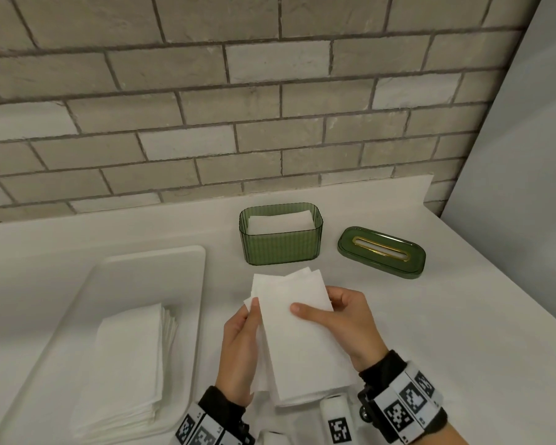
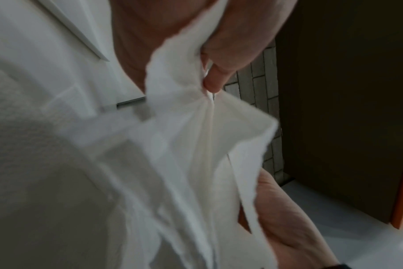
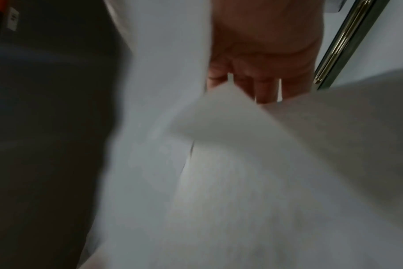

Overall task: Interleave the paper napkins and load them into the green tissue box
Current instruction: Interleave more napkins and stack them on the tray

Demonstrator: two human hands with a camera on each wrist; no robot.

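Note:
Both hands hold a small bundle of folded white napkins (image 1: 297,332) above the counter, in front of the green tissue box (image 1: 281,242). My left hand (image 1: 241,345) grips the bundle's left edge, thumb on top. My right hand (image 1: 341,322) pinches the right side, thumb across the top sheet and fingers underneath. The napkins (image 2: 196,145) fan out into separate layers in the left wrist view; the napkins (image 3: 196,182) fill the blurred right wrist view. The box stands without its lid, with white napkins inside it.
The green lid (image 1: 381,252) with a gold-rimmed slot lies right of the box. A white tray (image 1: 161,261) on the left holds a stack of folded napkins (image 1: 129,367). A brick wall backs the white counter (image 1: 463,316).

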